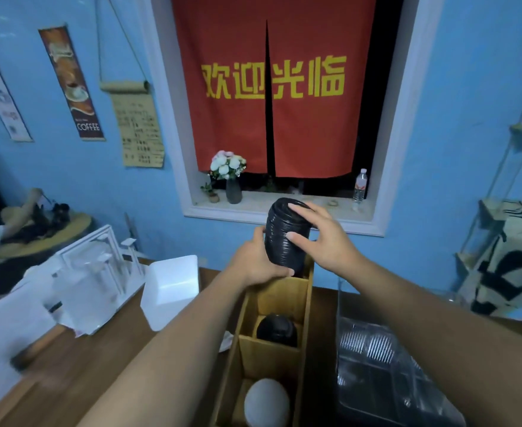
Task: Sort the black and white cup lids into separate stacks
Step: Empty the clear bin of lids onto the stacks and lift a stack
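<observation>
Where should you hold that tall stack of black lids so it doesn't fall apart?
Probably at both ends. The black lid stack is tall, ribbed and tilted, so it could bend apart. The left hand wraps its lower side from the left; the right hand steadies the top from the right.

The wooden counter bears a divided wooden box, a white tub and a clear bin.

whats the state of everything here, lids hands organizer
left hand, grips black lid stack low down
right hand, grips stack's top
black lid stack, tilted, over far end of wooden organizer
wooden organizer, open-topped, on counter
middle compartment lids, black, seated
near compartment lids, white, seated
</observation>
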Motion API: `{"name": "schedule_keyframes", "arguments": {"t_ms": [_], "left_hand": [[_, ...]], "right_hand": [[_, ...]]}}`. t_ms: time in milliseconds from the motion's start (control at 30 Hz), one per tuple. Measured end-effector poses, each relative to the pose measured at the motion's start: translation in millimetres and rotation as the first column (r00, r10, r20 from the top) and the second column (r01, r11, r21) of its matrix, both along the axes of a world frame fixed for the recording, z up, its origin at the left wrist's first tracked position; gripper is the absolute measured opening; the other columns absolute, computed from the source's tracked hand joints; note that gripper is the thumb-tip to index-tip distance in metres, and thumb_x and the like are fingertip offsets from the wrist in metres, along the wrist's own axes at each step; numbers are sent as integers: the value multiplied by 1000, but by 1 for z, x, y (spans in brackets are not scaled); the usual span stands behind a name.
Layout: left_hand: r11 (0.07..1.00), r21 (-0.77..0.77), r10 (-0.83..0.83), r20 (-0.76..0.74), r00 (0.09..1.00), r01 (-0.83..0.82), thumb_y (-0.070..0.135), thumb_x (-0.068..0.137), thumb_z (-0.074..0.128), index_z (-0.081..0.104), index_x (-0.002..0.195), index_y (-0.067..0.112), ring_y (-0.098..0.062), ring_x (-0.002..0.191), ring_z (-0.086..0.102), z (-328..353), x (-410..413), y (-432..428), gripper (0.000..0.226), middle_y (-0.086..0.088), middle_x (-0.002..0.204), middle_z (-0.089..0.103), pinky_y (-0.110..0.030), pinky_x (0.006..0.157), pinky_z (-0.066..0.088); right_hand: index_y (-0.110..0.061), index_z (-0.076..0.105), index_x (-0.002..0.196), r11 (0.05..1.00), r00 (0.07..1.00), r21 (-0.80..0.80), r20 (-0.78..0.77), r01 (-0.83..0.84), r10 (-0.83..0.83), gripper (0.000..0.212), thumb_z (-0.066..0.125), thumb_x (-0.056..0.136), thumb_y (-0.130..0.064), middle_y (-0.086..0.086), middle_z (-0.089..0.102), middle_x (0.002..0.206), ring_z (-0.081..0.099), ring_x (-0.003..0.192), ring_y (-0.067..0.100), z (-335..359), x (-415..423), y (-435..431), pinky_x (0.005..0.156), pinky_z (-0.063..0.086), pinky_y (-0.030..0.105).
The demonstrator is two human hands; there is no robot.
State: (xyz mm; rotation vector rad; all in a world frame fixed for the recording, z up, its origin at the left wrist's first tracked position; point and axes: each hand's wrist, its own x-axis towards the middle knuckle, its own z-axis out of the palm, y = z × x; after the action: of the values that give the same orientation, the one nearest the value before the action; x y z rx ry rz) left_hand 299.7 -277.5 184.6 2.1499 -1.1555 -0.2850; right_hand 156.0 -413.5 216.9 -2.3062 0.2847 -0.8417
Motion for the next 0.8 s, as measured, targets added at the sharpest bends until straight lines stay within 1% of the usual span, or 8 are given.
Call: {"name": "schedule_keyframes", "arguments": {"t_ms": [167, 300, 433, 500, 567, 600, 700, 800], "left_hand": [[999, 45, -19, -6, 1000, 19, 37, 60, 97, 15, 153, 21, -29, 122, 57, 4, 1, -14, 124, -5, 136, 58, -45, 102, 50], [998, 61, -28, 21, 999, 27, 39, 58, 99, 13, 155, 23, -30, 122, 58, 3, 2, -17, 130, -6, 136, 59, -44, 101, 50], [987, 106, -114, -58, 992, 120, 43, 67, 95, 7, 160, 22, -18, 126, 49, 11, 7, -11, 129, -1, 145, 49, -35, 105, 42], [977, 140, -146, -120, 982, 162, 47, 71, 92, 13, 159, 22, -17, 131, 48, 16, 10, -7, 121, 4, 145, 47, -36, 111, 41], [974, 163, -136, -129, 982, 156, 46, 70, 92, 22, 155, 22, -21, 133, 50, 17, 11, -3, 112, 5, 145, 49, -41, 114, 42], [975, 163, -130, -117, 985, 148, 44, 70, 93, 26, 154, 22, -22, 132, 51, 15, 10, -3, 109, 3, 145, 51, -42, 114, 42], [989, 86, -109, -103, 989, 118, 33, 74, 92, 27, 154, 20, -17, 128, 49, 8, 6, 0, 104, 4, 143, 49, -33, 109, 39], [997, -7, -83, -115, 990, 83, 37, 73, 92, 27, 155, 20, -18, 131, 48, -2, 5, 3, 106, 2, 145, 49, -33, 110, 39]], "right_hand": [[-31, 53, 146, 999, 1000, 40, 3, 11, -11, 59, 74, 91, -29, -5, 42, 148, 43, 134, 8, -4, 4, -6, 119, 35, 33], [-32, 55, 144, 999, 1000, 45, 13, 26, -27, 59, 76, 89, -29, -6, 45, 146, 47, 131, 8, -10, 3, -11, 117, 36, 29], [-33, 55, 144, 999, 999, 29, 32, 41, -42, 60, 77, 88, -30, -6, 44, 146, 47, 132, 8, -16, 4, -9, 115, 36, 26], [-33, 56, 144, 999, 999, 21, 24, 43, -43, 60, 77, 88, -31, -5, 44, 145, 47, 129, 7, -19, 2, -8, 112, 37, 20], [-33, 55, 144, 999, 999, 11, -23, 37, -37, 60, 77, 89, -30, -4, 43, 145, 47, 127, 7, -24, 0, -5, 103, 36, 8], [-35, 55, 144, 999, 998, -6, -49, 35, -36, 59, 76, 89, -31, -3, 42, 147, 45, 128, 7, -27, -1, -3, 103, 34, 8], [-37, 54, 144, 998, 996, -65, -81, 19, -24, 59, 76, 90, -31, -2, 39, 151, 39, 133, 6, -30, -1, 0, 111, 36, 24], [-38, 52, 146, 990, 991, -143, -137, -12, -7, 60, 74, 90, -34, -2, 37, 153, 42, 137, 15, -25, 5, 1, 114, 39, 33]]}}
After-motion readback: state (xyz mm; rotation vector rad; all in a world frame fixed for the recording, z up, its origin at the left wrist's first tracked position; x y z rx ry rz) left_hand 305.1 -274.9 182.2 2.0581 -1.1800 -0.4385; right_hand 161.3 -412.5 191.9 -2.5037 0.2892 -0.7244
